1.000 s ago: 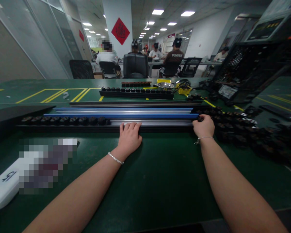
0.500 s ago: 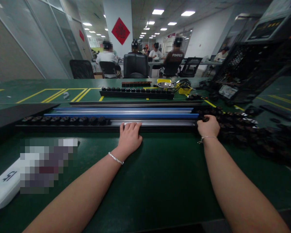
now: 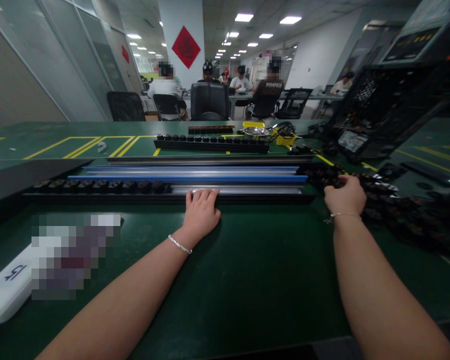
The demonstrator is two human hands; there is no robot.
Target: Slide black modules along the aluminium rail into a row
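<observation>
My left hand lies across the near wall of a long black rail, its fingers hooked over the edge and gripping it. Black fan-like parts stand in a row in the rail's left portion, while a bare silvery channel shows to the right. My right hand is beyond the rail's right end, beside a heap of dark parts. Its thumb and fingers are curled together; whatever is between them is too dark to make out.
Blue-edged rails lie just behind. Farther back are another filled black rail, a metal dish and a black computer case. A white device lies at left. People sit beyond the table.
My right hand has moved right, from the rail's right end to the heap of dark parts. My left hand has stayed on the rail.
</observation>
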